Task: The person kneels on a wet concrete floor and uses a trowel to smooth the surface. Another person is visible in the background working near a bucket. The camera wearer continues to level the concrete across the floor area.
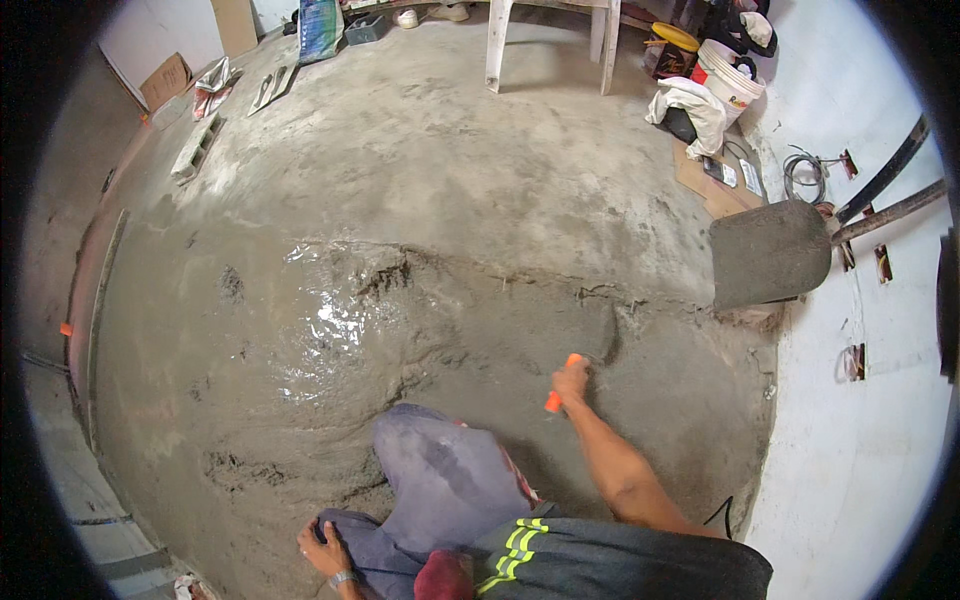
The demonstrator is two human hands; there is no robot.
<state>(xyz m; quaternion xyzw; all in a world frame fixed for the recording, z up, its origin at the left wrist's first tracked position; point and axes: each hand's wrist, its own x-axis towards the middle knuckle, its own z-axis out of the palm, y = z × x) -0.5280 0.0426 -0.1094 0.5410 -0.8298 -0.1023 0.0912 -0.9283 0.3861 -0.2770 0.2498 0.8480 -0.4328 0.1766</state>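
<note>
My right hand (570, 383) grips the orange handle (552, 400) of a trowel, whose mortar-coated blade (600, 335) lies on the wet grey mortar (480, 340) right of my knees and blends into it. My left hand (325, 550) rests at the lower middle-left, fingers apart, on my grey trouser leg (355, 540). A rough, raised edge of mortar runs across the middle, and a glossy wet patch lies to the left.
A mortar-caked shovel (770, 250) rests by the white wall (820, 450) at right, near coiled cable (805, 175) and buckets (715, 70). A plastic chair (495, 50) stands at the back. A long straightedge (105, 300) lies along the left, with boards (195, 145) farther back.
</note>
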